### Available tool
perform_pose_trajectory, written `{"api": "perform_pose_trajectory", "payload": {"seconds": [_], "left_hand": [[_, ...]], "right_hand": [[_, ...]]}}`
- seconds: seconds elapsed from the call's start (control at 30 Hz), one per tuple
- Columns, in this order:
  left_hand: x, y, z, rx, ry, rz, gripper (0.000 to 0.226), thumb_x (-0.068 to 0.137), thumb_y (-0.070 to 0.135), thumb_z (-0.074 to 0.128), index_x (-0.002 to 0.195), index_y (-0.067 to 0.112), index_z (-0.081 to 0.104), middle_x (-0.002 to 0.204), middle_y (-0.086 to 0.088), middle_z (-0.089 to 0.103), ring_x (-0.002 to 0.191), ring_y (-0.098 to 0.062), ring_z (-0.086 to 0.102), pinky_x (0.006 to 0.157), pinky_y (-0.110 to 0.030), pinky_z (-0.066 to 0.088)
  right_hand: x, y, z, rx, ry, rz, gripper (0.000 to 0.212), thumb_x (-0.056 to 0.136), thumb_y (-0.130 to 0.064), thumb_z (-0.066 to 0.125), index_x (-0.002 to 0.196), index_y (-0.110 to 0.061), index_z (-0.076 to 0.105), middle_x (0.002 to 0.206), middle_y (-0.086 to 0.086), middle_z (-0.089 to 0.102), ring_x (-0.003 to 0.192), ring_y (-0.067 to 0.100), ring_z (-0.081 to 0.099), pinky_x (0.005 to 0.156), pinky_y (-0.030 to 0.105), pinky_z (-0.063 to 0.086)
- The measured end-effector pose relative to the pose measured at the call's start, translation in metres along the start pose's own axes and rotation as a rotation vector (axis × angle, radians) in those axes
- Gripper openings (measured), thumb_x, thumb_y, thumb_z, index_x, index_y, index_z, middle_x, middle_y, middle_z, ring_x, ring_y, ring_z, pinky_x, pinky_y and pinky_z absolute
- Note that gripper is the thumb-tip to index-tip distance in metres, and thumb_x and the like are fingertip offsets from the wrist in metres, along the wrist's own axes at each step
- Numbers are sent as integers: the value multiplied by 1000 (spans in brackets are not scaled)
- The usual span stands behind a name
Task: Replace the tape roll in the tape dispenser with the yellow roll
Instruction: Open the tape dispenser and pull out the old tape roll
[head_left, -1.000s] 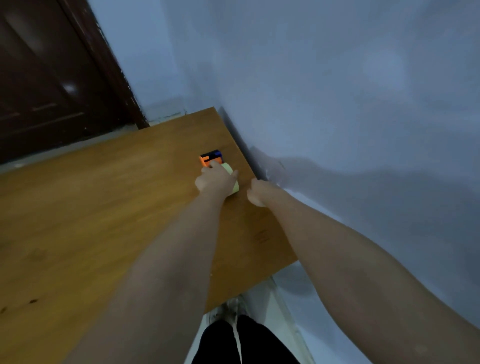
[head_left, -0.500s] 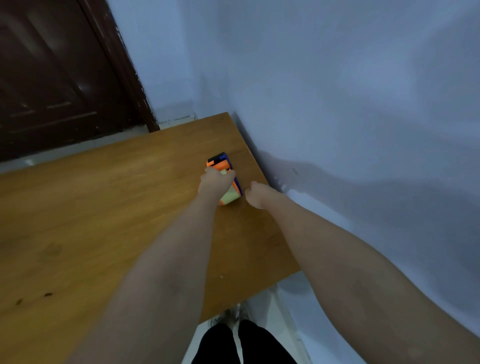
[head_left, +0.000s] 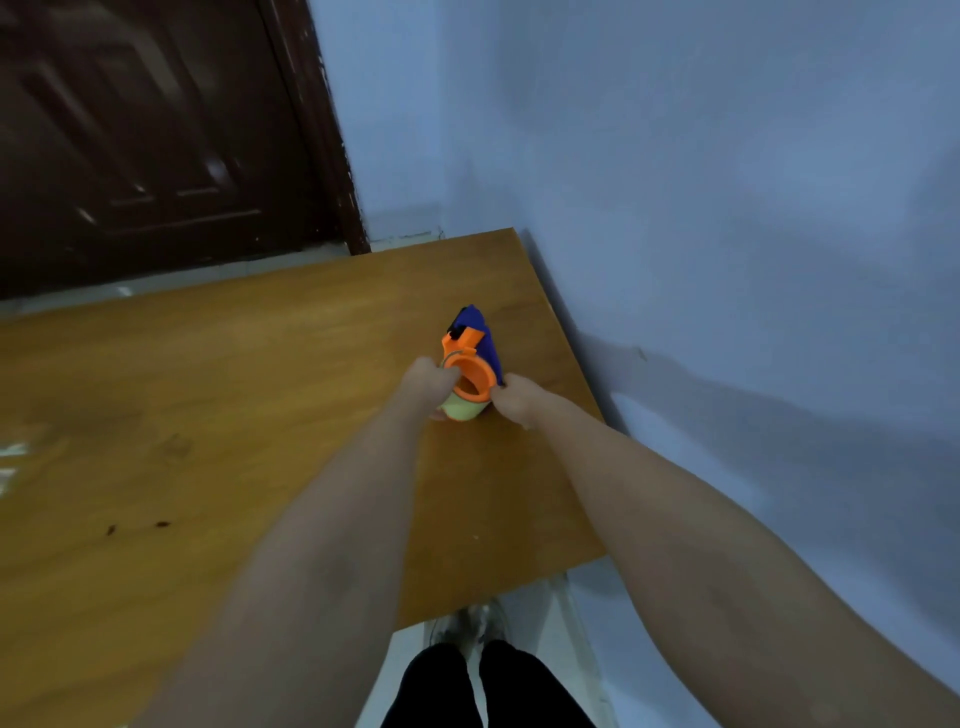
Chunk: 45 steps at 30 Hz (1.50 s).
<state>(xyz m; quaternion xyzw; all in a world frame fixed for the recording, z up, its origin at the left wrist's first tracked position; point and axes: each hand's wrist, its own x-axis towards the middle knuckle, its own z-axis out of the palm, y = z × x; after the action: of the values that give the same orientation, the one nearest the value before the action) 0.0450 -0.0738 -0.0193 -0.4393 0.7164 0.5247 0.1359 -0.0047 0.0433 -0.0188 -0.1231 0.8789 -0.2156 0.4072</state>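
Tape dispenser (head_left: 470, 358), orange and blue, sits near the table's (head_left: 260, 364) right edge, yellow roll (head_left: 460, 411) at its near end. Left hand (head_left: 428, 382) is closed on the orange ring; right hand (head_left: 514, 402) apparently pinches the blue side. Light, stiff plastic: brace the body, pull the roll by its rim.

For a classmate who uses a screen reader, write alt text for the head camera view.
Two bare hands, left hand and right hand, grip an orange and blue tape dispenser with a pale yellow roll at its near end, over a wooden table beside a blue wall. A dark door stands beyond.
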Motion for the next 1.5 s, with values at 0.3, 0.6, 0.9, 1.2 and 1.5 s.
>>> {"api": "perform_pose_trajectory", "payload": {"seconds": [0.3, 0.6, 0.9, 1.2, 1.5], "left_hand": [[-18, -41, -20, -208, 12, -68, 41, 92, 15, 50, 129, -3, 47, 120, -16, 50, 116, -40, 54, 76, -49, 56], [-49, -88, -48, -238, 78, -89, 40, 93, 11, 50, 131, 2, 51, 131, -18, 53, 112, -34, 57, 74, -41, 54], [-85, -135, -64, -207, 81, -108, 40, 93, 11, 50, 133, 6, 50, 136, -14, 51, 123, -30, 51, 88, -39, 50], [-132, -206, -91, -138, 49, -110, 44, 95, 19, 51, 137, 10, 45, 137, -13, 49, 123, -30, 50, 91, -41, 50], [-162, -272, -108, -132, 4, -128, 43, 97, 18, 48, 139, 13, 42, 137, -13, 50, 118, -31, 56, 85, -41, 51]], "right_hand": [[-11, -16, 23, 165, 2, -19, 43, 96, -23, 45, 134, -4, 37, 133, 18, 48, 116, 33, 56, 91, 42, 53], [-30, -32, 67, 145, -62, -140, 33, 92, -10, 49, 123, 0, 41, 115, 20, 56, 101, 33, 64, 83, 40, 57], [-60, -38, 111, 49, -55, -221, 32, 89, -10, 50, 119, -2, 42, 111, 19, 56, 102, 35, 64, 79, 39, 57], [-110, -42, 179, 29, 13, -238, 21, 88, -9, 54, 103, -8, 38, 97, 13, 50, 86, 29, 58, 79, 43, 54], [-147, -36, 249, 42, 55, -241, 22, 88, -11, 56, 98, -11, 36, 96, 12, 54, 84, 27, 56, 74, 39, 49]]}}
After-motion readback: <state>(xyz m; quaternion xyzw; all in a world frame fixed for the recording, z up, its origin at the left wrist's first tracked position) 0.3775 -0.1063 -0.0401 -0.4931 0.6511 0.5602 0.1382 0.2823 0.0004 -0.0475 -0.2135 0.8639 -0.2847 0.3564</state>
